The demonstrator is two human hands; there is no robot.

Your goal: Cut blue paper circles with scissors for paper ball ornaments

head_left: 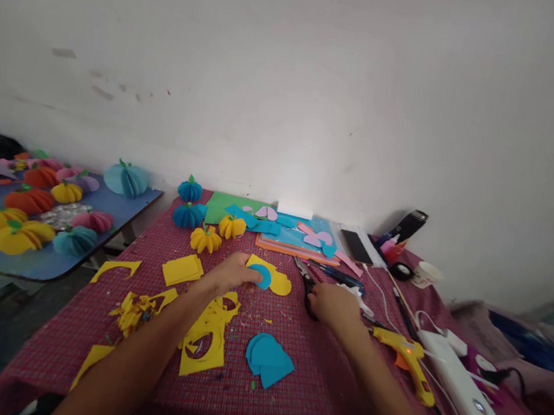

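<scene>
My left hand (pixel 233 275) is closed on a round blue paper piece (pixel 262 277), thumb on top of it, above the table. Just behind and beside that piece are yellow paper cutouts (pixel 280 283); I cannot tell whether the hand also holds them. My right hand (pixel 337 307) has its fingers at the black handles of a pair of scissors (pixel 307 281), whose blades point away toward the back. A pile of blue paper pieces (pixel 268 359) lies nearer to me, between the forearms. Yellow sheets with round holes (pixel 204 350) lie by my left forearm.
Yellow scraps (pixel 137 314) and a stack of yellow paper (pixel 183 270) are at left. Finished paper pumpkins (pixel 206 240) stand at the back, others on a blue table (pixel 114 238). At right are a yellow glue gun (pixel 407 361), a white power bank (pixel 460 380), cables and a phone (pixel 356 247).
</scene>
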